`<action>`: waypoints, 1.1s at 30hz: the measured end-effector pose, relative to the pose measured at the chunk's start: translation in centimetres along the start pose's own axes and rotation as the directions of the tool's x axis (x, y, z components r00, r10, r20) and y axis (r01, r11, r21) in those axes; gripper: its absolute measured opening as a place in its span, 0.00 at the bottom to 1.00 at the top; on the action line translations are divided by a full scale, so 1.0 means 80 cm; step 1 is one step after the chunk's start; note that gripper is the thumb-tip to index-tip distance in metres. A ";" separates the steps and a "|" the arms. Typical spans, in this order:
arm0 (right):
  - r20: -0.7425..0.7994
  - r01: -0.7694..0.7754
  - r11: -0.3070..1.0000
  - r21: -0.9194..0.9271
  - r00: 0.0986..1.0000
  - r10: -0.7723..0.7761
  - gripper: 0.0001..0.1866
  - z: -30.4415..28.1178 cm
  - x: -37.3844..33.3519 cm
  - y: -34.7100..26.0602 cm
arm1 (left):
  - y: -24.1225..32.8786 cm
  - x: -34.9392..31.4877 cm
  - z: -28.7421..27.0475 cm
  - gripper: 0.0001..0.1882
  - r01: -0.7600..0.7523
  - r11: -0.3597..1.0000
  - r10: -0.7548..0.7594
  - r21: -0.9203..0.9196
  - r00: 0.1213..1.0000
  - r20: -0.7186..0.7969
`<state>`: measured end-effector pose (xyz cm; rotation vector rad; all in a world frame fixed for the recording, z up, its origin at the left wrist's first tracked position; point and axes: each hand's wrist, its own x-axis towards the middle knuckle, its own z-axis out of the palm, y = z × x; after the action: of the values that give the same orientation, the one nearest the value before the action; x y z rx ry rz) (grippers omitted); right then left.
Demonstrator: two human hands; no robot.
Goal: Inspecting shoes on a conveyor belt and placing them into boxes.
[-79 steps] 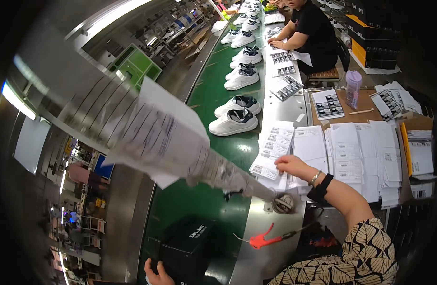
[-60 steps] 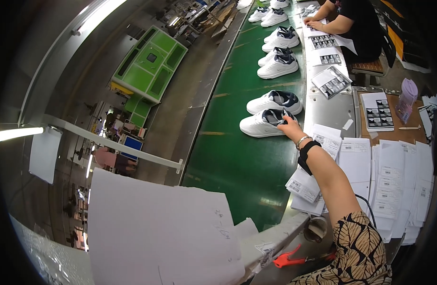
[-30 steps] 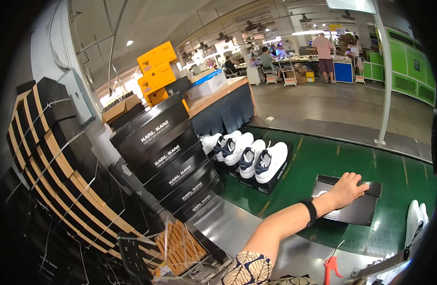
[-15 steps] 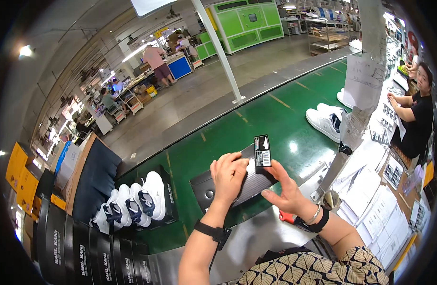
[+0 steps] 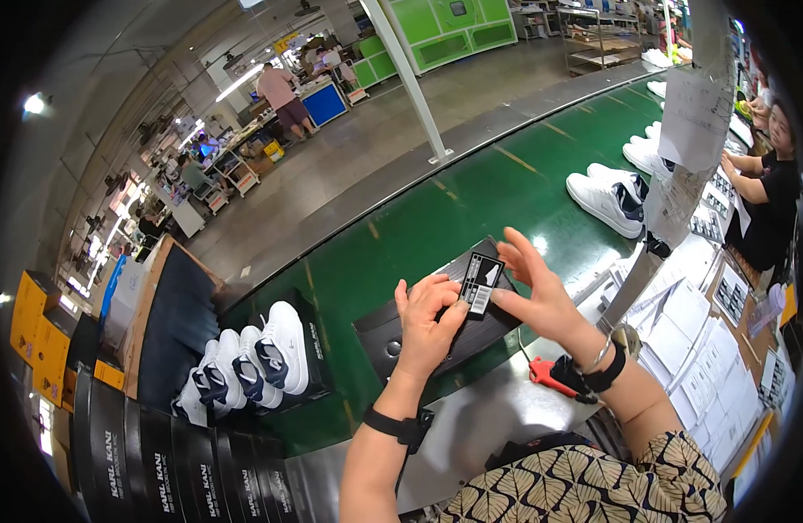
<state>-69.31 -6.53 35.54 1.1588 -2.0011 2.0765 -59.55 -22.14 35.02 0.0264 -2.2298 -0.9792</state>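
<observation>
A small black-and-white sticker label with a barcode is tilted above a black shoebox on the green conveyor belt. My left hand pinches the label's lower left corner between thumb and fingers. With its thumb at the label's lower right edge, my right hand has its other fingers stretched up and apart. The box lies lid up beneath both hands, partly hidden by them. Right of it, near my right wrist, a red-handled tool rests on the metal edge.
White sneakers with navy lining stand in an open black box at left. Black shoeboxes line the lower left. More white sneakers sit farther along the belt. Paper sheets cover the right-hand table; a co-worker stands beyond.
The label has come down slightly and tilted. My left hand has moved onto its corner from the box lid. My right hand's fingers have risen and spread, its thumb now at the label.
</observation>
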 end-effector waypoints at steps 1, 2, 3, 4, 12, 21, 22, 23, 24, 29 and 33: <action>0.069 -0.040 0.993 0.108 0.997 0.033 0.31 -0.002 0.009 0.004 | 0.001 0.000 -0.001 0.04 -0.002 1.000 0.002 -0.004 0.999 0.054; 0.141 -0.088 0.973 0.212 0.988 0.059 0.28 -0.004 0.015 0.008 | 0.000 0.000 0.000 0.05 -0.013 1.000 0.010 0.029 0.997 0.082; 0.142 -0.093 0.974 0.209 0.988 0.064 0.28 -0.007 0.020 0.008 | 0.000 0.001 -0.001 0.05 -0.009 1.000 0.006 0.025 0.997 0.083; 0.236 -0.215 0.952 0.220 0.958 0.162 0.25 -0.010 0.023 0.009 | -0.001 0.002 -0.002 0.05 -0.032 0.996 0.023 0.086 0.994 0.108; 0.280 -0.394 0.919 0.014 0.884 0.374 0.14 -0.018 0.025 0.018 | -0.001 0.005 0.000 0.12 -0.152 0.936 0.102 0.317 0.980 0.169; 0.289 -0.295 0.952 -0.076 0.908 0.304 0.14 -0.013 0.012 0.025 | -0.001 0.003 -0.002 0.12 -0.124 0.915 0.048 0.384 0.978 0.201; 0.290 -0.271 0.959 -0.088 0.914 0.285 0.13 -0.013 0.011 0.025 | -0.001 0.003 -0.002 0.12 -0.123 0.916 0.047 0.382 0.978 0.201; 0.294 -0.273 0.958 -0.088 0.912 0.287 0.13 -0.013 0.010 0.025 | -0.001 0.002 -0.002 0.12 -0.122 0.917 0.047 0.380 0.978 0.202; 0.292 -0.263 0.959 -0.103 0.914 0.282 0.13 -0.013 0.010 0.025 | -0.001 0.002 -0.003 0.12 -0.118 0.917 0.043 0.382 0.979 0.199; 0.289 -0.231 0.966 -0.117 0.923 0.256 0.13 -0.008 0.007 0.025 | 0.000 0.001 -0.005 0.13 -0.138 0.912 0.066 0.387 0.979 0.194; 0.280 0.043 0.970 -0.238 0.960 0.026 0.15 -0.001 -0.001 0.029 | -0.003 -0.003 -0.007 0.12 -0.131 0.905 0.049 0.404 0.977 0.207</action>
<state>-70.47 -6.81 33.54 1.4760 -2.2833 1.6772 -59.13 -22.60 34.98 0.0198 -2.5578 -0.4556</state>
